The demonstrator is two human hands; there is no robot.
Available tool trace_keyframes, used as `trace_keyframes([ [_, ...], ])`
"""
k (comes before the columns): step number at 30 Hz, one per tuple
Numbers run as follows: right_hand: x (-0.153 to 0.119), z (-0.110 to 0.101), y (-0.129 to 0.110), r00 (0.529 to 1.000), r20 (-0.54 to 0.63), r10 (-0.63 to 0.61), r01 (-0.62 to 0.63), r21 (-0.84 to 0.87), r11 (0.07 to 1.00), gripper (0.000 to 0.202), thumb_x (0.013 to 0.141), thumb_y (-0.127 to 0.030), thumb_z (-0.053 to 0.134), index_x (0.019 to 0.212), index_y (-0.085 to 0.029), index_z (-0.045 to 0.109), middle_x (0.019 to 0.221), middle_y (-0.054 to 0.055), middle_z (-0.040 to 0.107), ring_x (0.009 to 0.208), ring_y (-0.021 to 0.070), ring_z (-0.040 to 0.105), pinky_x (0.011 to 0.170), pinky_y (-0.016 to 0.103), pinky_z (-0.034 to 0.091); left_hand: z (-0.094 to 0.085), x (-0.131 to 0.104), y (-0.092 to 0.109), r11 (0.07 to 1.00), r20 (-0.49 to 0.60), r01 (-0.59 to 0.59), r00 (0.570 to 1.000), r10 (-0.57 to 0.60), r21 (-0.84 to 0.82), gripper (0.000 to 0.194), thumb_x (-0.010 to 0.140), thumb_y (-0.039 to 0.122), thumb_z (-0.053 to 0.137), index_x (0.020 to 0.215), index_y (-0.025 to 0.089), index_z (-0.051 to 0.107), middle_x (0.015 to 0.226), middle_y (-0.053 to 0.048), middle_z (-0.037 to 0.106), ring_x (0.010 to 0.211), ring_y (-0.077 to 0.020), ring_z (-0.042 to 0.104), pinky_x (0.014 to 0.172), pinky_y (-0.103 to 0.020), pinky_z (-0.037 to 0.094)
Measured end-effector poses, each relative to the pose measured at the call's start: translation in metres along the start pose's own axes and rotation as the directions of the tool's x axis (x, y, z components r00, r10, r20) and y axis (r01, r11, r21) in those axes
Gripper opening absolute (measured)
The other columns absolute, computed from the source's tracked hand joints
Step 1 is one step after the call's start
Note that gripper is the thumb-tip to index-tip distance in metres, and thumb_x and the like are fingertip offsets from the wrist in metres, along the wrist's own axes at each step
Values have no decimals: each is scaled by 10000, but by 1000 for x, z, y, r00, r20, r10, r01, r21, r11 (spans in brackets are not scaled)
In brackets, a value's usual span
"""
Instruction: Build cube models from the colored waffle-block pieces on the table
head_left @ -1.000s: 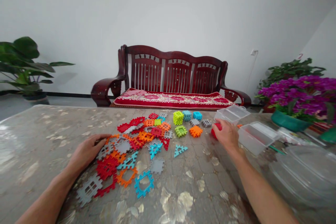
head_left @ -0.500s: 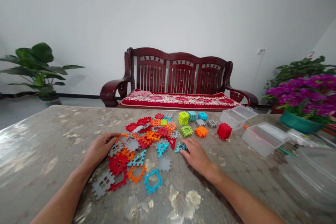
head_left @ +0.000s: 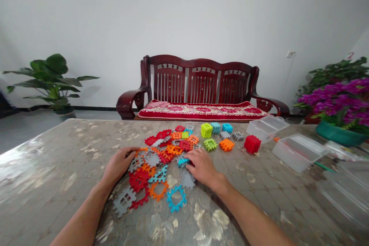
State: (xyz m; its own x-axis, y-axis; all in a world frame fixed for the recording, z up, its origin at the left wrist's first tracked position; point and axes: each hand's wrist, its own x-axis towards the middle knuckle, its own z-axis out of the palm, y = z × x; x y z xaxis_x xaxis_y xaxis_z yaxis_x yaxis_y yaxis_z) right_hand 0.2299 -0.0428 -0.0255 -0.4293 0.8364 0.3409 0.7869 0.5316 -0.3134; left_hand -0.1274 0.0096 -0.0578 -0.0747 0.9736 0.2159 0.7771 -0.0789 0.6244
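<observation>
Interlocking plastic tiles with toothed edges lie in a loose pile in the middle of the table. My left hand (head_left: 119, 166) rests at the pile's left edge, its fingers reaching to an orange tile (head_left: 141, 151); thumb and forefinger are apart. On the pile's right side, my right hand (head_left: 203, 167) has its fingers closed on a blue triangular tile (head_left: 182, 162), partly covered by them. Just below it lies a grey square tile (head_left: 187, 180). Closer to me are a blue frame tile (head_left: 176, 199), an orange frame tile (head_left: 158, 191) and a grey window tile (head_left: 125, 201).
Sorted stacks stand behind my right hand, among them yellow-green (head_left: 206, 130), orange (head_left: 226, 145) and red (head_left: 252, 144). Clear plastic boxes (head_left: 300, 152) sit at the right, near purple flowers in a green pot (head_left: 340, 135). A wooden bench (head_left: 201, 80) stands beyond the table.
My right hand has moved left from a teal triangular tile to the blue one; the teal tile is no longer visible. My left hand stays by the pile. The view has shifted slightly.
</observation>
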Motion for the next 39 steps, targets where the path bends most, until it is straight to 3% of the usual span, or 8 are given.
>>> trace_keyframes([
  [6, -2, 3, 5, 991, -130, 21, -28, -59, 998, 159, 839, -176, 669, 981, -227, 718, 1004, 42, 712, 992, 224, 594, 909, 362, 452, 1, -1, 2, 1000, -20, -8, 1000, 8, -14, 446, 814, 467, 464, 1056, 233, 757, 1100, -53, 770, 1039, -241, 684, 975, -340, 501],
  [11, -1, -7, 5, 958, -287, -12, -10, -76, 997, 245, 829, -84, 585, 997, -218, 702, 1061, 78, 670, 1007, 232, 601, 915, 370, 493, 0, -2, 4, 1000, -26, -23, 999, 23, 14, 451, 822, 453, 449, 1058, 227, 760, 1115, -62, 763, 1062, -242, 680, 977, -334, 498],
  [15, -3, -6, 17, 953, -284, -106, 100, -35, 994, 392, 845, 10, 428, 1016, -213, 703, 1059, 79, 675, 993, 203, 629, 892, 338, 527, -3, -4, 10, 999, -37, -18, 999, 19, 43, 445, 812, 438, 444, 1040, 235, 768, 1104, -59, 765, 1050, -246, 683, 980, -342, 495],
  [19, -8, -1, 26, 960, -230, -161, 199, 154, 968, 450, 800, 43, 399, 999, -219, 705, 1030, 47, 703, 983, 163, 656, 905, 298, 535, -4, -6, 13, 999, -37, -8, 999, 10, 46, 438, 801, 437, 449, 1023, 239, 770, 1087, -52, 772, 1036, -249, 686, 976, -341, 502],
  [26, -3, 0, 16, 974, -211, 80, -70, 55, 996, 368, 844, -176, 615, 1205, -216, 674, 1220, 81, 692, 1139, 253, 606, 1025, 424, 467, -2, -5, 11, 999, -52, -38, 998, 39, 30, 414, 806, 424, 458, 1008, 245, 771, 1083, -52, 772, 1037, -246, 683, 965, -339, 505],
  [32, -2, 4, 15, 987, -128, 93, -96, -23, 995, 315, 899, -218, 577, 1191, -229, 694, 1246, 78, 695, 1134, 248, 616, 1012, 392, 447, -2, -5, 11, 999, -44, -24, 999, 26, 41, 417, 812, 417, 455, 1020, 242, 771, 1092, -54, 769, 1042, -249, 686, 978, -349, 498],
  [36, -2, 3, 20, 949, -164, 271, -252, 126, 959, 294, 962, -270, 462, 1088, -198, 718, 1003, 82, 755, 939, 212, 678, 869, 312, 492, -2, -5, 11, 999, -44, -20, 999, 22, 36, 419, 807, 424, 461, 1026, 243, 769, 1082, -49, 772, 1023, -247, 689, 966, -344, 507],
  [39, -4, 0, 24, 917, -152, 368, -313, 297, 902, 331, 925, -284, 501, 1187, -195, 684, 1005, 68, 760, 868, 196, 699, 794, 284, 516, -3, -5, 11, 999, -36, -29, 999, 30, 37, 424, 811, 428, 456, 1031, 240, 765, 1094, -53, 770, 1045, -248, 681, 976, -345, 502],
])
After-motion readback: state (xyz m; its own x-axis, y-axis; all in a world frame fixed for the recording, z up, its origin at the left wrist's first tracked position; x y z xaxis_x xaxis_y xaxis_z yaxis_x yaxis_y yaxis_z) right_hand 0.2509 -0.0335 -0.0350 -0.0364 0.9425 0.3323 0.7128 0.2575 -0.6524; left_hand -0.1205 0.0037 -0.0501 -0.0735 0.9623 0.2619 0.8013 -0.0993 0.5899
